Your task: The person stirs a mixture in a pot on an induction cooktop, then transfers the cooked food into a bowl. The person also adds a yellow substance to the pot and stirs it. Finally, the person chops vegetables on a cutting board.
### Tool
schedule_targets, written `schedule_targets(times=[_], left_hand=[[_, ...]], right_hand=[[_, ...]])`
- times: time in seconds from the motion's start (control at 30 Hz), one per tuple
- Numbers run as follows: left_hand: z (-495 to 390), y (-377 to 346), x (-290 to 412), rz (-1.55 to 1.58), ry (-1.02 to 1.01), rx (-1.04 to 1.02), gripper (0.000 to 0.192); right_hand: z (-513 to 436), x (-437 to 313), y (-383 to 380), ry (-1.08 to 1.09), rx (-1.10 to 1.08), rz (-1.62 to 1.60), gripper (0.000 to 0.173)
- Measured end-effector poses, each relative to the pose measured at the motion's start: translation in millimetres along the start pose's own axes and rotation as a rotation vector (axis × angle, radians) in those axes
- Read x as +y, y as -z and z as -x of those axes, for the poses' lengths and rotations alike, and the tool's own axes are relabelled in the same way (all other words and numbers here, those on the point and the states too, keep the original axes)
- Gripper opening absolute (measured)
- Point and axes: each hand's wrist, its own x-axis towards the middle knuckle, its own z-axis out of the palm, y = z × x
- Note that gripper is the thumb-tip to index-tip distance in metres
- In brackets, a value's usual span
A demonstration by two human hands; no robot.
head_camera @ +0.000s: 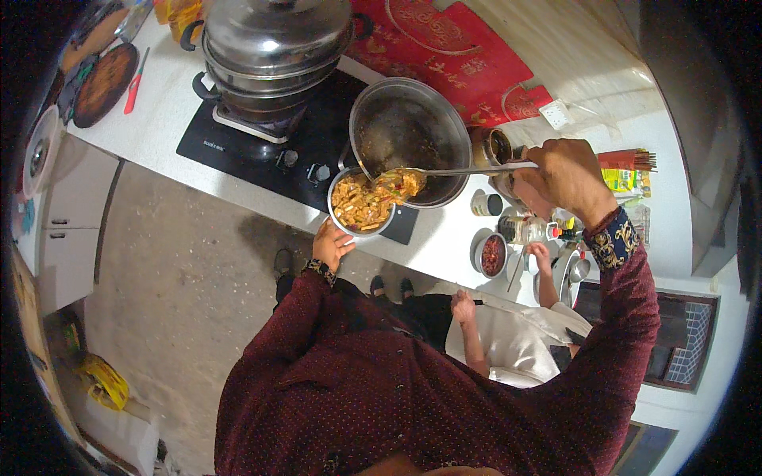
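My left hand (pixel 331 247) supports a metal bowl (pixel 385 225) from its near side, the thumb at the rim and fingers spread beneath. Cooked food in a reddish-yellow sauce (pixel 357 205) fills much of the bowl. My right hand (pixel 565 178) grips the long handle of a metal ladle (pixel 464 171). The ladle's head lies over the bowl's right side, loaded with the same food. Behind them a dark wok (pixel 411 131) with sauce traces stands at the right of the black gas hob (pixel 256 150), tilted towards me. The bowl overlaps the wok's near rim in view.
A stacked steamer pot (pixel 274 53) occupies the left burner. Jars (pixel 487 204), a bowl of dried red chillies (pixel 493 256) and bottles (pixel 527 230) stand right. There, another person in a white shirt (pixel 518 339) holds a thin utensil. A red-handled lighter (pixel 134 92) lies left.
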Motion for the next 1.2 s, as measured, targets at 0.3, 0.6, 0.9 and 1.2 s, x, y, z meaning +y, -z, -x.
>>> schedule_targets(times=[0.3,0.6,0.9,1.2], left_hand=[[-1.9,5.4,3.4,-0.004,0.011,-0.057,0.066],[2.2,10.1,3.0,-0.04,-0.008,-0.079,0.076],[4.6,4.0,6.7,-0.031,0.03,-0.043,0.078],[-0.5,9.6,1.3,-0.063,-0.009,-0.046,0.076]], right_hand=[[36.1,-19.5,-27.3,0.049,0.181,-0.026,0.03],[61.6,-38.3,-63.1,-0.068,0.11,-0.029,0.033],[51.8,-25.5,-84.3,-0.081,0.093,-0.124,0.033],[66.5,-4.1,-59.4,-0.234,0.186,-0.131,0.031]])
